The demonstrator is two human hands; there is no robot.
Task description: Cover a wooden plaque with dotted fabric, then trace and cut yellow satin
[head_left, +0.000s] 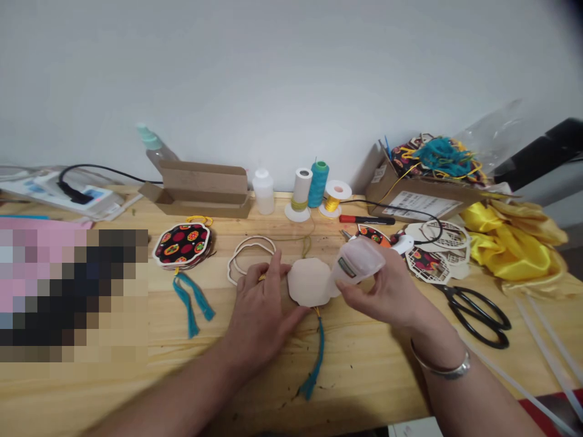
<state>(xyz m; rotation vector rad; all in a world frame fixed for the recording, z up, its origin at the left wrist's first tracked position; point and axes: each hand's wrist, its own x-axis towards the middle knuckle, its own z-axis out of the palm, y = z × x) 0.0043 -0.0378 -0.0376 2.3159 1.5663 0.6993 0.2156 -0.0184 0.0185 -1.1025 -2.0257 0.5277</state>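
So on the far left a pixelated patch [73,291] blocks out part of the surface [364,376], no clue what's under it. Next to that there's a patterned charm [182,246] with a teal tassel, then a couple of thin pale frames [234,257], partly behind the left hand [264,300]. That hand's grip is loose, fingers spread at the edge of a pale panel [310,283], which lies flat between both hands, its own teal cord [320,340] trailing down. Right hand [387,291] has its grip closed round a squeeze bottle [357,264], tipped over the panel's right side, so my guess is it's the gluing step. Next move probably calls for a steady panel and a light squeeze. Can't make out the nozzle tip, whether anything's coming out, or the label. Further right, the scissors' [478,315] blades are mostly hidden by the lattice pieces [426,267].
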